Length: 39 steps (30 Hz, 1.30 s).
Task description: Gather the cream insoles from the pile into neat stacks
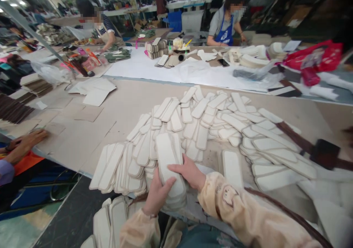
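Note:
A stack of long white padded pieces with rounded corners [168, 148] is between my two hands at the near table edge. My left hand [159, 192] grips the stack's lower left side, thumb on the top piece. From the right, my right hand [190, 171] closes on it, its thumb lying across the top piece and its fingers along the side. The stack's top pieces are slightly fanned. A broad heap of similar pieces [198, 134] spreads just beyond, and another upright piece [232, 167] stands by my right forearm.
More pieces [103, 222] sit low at the left, below the table edge. Flat white sheets [96, 90] lie farther left. A dark strap with a black block [325, 154] crosses the right side. Another person's hands [30, 141] rest at the left edge; two co-workers are across the table.

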Tool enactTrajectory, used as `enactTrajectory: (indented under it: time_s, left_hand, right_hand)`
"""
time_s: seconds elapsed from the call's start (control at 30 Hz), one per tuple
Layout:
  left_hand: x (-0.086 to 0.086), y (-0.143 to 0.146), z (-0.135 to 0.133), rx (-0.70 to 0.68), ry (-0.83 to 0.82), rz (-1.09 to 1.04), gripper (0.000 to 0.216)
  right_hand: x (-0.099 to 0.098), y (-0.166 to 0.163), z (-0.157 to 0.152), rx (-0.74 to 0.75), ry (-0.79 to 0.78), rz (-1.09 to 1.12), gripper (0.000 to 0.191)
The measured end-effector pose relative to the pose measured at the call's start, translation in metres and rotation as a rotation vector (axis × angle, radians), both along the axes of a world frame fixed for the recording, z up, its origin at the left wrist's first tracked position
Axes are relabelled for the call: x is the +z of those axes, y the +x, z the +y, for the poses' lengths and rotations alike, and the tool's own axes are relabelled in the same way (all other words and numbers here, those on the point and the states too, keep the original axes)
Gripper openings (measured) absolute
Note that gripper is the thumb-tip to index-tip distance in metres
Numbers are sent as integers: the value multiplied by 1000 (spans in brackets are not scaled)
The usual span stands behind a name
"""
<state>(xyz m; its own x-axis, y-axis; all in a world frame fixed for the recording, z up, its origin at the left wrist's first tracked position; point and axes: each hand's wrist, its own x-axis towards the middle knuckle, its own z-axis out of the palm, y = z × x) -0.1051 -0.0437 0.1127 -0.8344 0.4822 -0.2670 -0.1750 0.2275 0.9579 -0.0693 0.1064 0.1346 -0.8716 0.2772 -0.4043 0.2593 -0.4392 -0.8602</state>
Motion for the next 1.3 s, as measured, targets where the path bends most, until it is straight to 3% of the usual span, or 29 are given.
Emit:
enactTrajectory:
  time_s: [0.2, 0.37, 0.5, 0.67, 0.87, 1.07, 1.3]
  left_hand:
    - [10, 68, 47, -334, 150, 107, 61]
    - [23, 113, 89, -558, 196, 151, 59]
    - [36, 144, 120, -634, 271, 3, 60]
    - [50, 171, 148, -559, 397, -242, 63]
    - [58, 195, 169, -511, 384, -287, 57]
    - [53, 213, 178, -582, 378, -192, 54]
    - [44, 223, 183, -526, 274, -206, 56]
  right_hand:
    - [44, 89, 52, -22, 535, -20, 60]
    - [55, 165, 81, -198, 603, -94, 57]
    - [56, 212, 96, -337, 638, -110, 57]
    - [51, 259, 107, -423, 632, -140, 58]
    - [46, 297, 111, -437, 470, -42, 59]
    - [44, 312, 109, -537, 429, -14, 51]
    - [23, 313, 102, -668, 270, -44, 54]
